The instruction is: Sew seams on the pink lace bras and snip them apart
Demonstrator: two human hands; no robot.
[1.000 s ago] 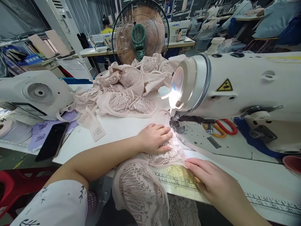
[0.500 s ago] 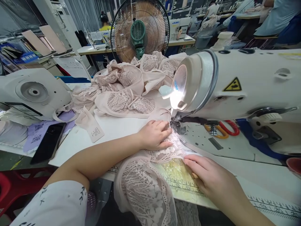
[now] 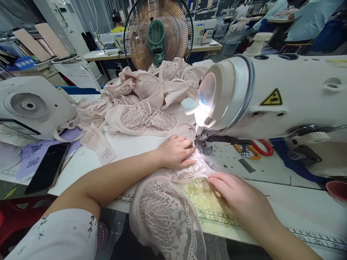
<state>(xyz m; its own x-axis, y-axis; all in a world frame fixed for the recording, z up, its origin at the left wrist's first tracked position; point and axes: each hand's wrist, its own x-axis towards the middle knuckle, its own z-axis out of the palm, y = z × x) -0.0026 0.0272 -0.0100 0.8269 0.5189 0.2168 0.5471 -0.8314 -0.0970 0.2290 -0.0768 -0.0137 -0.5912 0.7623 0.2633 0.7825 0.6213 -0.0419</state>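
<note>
The right hand (image 3: 235, 196), pinching the edge of the lace bra (image 3: 188, 174), has crept nearer the presser foot (image 3: 200, 143), so the stitching seems to be advancing. The left hand (image 3: 177, 151) lies flat on the lace; one cup (image 3: 165, 213) hangs over the surface's (image 3: 287, 196) front edge.

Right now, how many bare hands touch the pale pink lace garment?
2: left hand on the lace garment, beside the metal presser foot; right hand at the garment's right edge.

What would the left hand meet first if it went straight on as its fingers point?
Probably the metal foot of the sewing machine, ahead of the left hand, though depth is unclear.
</note>
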